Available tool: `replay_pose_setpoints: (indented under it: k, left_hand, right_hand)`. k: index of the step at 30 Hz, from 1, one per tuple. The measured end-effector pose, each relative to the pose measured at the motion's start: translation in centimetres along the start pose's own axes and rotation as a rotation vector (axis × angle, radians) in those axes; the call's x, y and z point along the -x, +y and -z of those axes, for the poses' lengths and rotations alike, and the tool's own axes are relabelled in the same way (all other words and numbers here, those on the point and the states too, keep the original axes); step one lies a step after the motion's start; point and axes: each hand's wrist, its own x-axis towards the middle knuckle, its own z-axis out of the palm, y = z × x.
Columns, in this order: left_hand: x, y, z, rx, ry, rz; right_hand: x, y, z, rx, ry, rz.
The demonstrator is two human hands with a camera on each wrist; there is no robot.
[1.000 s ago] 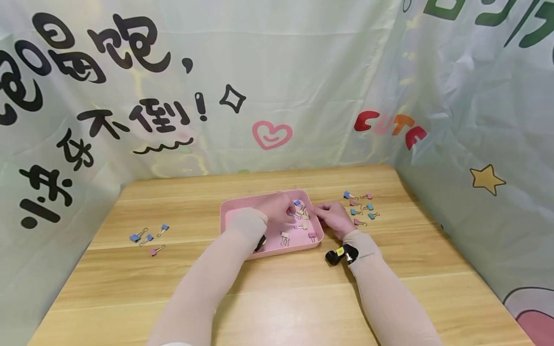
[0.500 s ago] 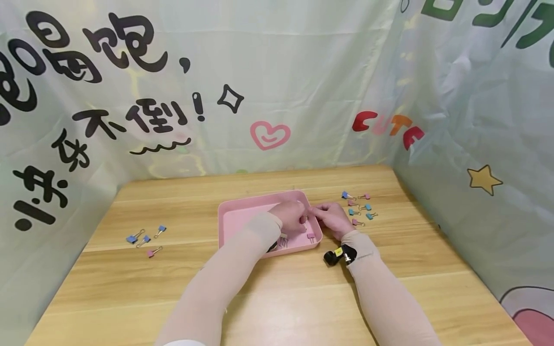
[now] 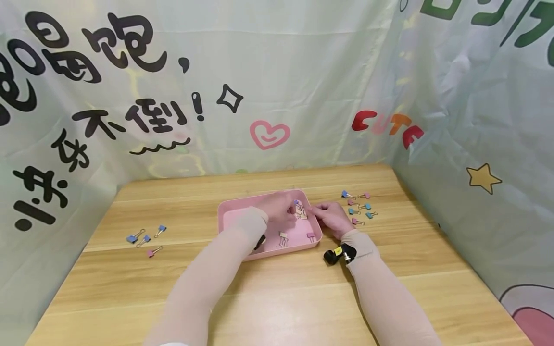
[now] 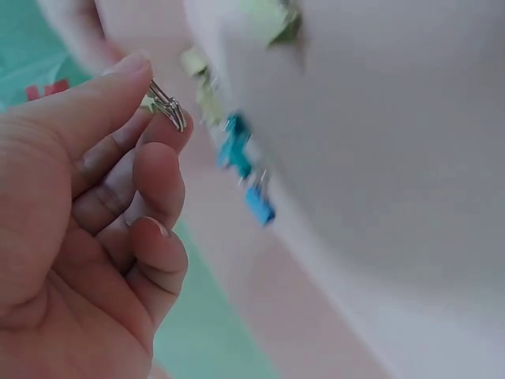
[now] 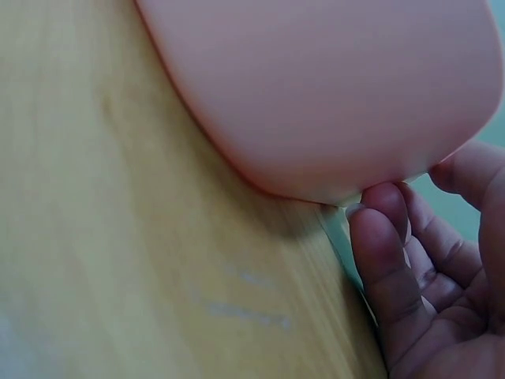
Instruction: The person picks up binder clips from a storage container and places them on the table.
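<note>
I'm pinching a clip (image 4: pixel 166 106) by its wire handles with my left hand (image 3: pixel 279 206), the clustered clips (image 3: pixel 300 211) lying just off its fingertips at 3 o'clock, while my right hand (image 3: pixel 332 216) is gripping the pink tray's (image 3: pixel 231 211) 3 o'clock rim.

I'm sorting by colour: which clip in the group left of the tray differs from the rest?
The pink clip, frontmost in that group; the other three clips are blue.
</note>
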Motion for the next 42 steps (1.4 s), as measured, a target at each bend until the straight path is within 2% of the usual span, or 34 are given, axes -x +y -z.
replay_pose_setpoints:
  k: [3,6,11,17,22,26,31,36,42]
  left_hand:
    - [0.9,-0.8,1.3,-0.028,0.022,0.01]
    - [2.5,-1.7,2.7,-0.056,0.036,0.061]
    - [6.0,-4.0,4.4,-0.006,0.067,0.169]
    - [10.8,-7.7,5.2,0.039,0.132,0.238]
    - [14.6,-10.5,5.2,0.051,0.188,0.267]
    - [17.5,-12.4,4.8,0.093,0.199,0.313]
    - [20.5,-14.6,3.6,0.125,0.198,0.381]
    - [22.5,-15.5,2.7,0.098,0.158,0.436]
    - [23.6,-15.5,2.2,0.04,0.13,0.469]
  right_hand:
    - [-0.1,0.0,0.1,0.005,-0.002,0.001]
    - [-0.1,0.1,0.1,0.008,0.003,-0.002]
    - [-0.2,0.1,0.1,0.024,0.007,-0.016]
    - [-0.1,0.1,-0.2,0.036,0.016,-0.027]
    - [0.0,0.1,-0.4,0.021,0.013,-0.023]
    - [0.0,0.2,-0.4,0.017,0.008,-0.017]
    - [0.1,0.1,-0.2,0.026,0.005,-0.026]
    - [0.2,0.0,0.1,0.023,0.002,-0.046]
    - [0.2,-0.1,0.2,0.018,-0.003,-0.047]
